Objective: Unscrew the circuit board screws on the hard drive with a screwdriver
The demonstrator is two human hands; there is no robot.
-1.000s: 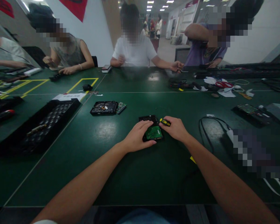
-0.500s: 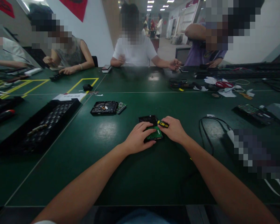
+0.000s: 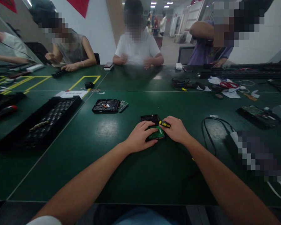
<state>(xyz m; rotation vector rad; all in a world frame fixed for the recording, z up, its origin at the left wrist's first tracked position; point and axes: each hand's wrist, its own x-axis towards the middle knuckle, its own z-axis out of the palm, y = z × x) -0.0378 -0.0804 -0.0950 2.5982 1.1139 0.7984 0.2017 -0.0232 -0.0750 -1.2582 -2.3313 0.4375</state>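
Note:
My left hand [image 3: 138, 137] grips a small hard drive from its left side, fingers over the top and thumb along the near edge. The drive's green circuit board [image 3: 158, 134] faces up on the table. Closed around a yellow-and-black screwdriver [image 3: 165, 124], my right hand [image 3: 177, 129] rests at the drive's right side. The screwdriver's tip is hidden by the hand. Just beyond my left fingers lies a black case piece [image 3: 150, 118], partly covered by them.
An opened hard drive [image 3: 105, 106] lies left of my hands, beside a loose circuit board [image 3: 123, 106]. Farther left is a long black tray [image 3: 49, 122]; a red-and-black tool [image 3: 3, 112] lies past it. Cables [image 3: 209, 134] and another drive [image 3: 257, 116] are right. People sit opposite.
My hands keep the same hold on the drive and screwdriver. The view has shifted slightly. Across the table, the person in white has drawn an outstretched arm in, and a white object shows there.

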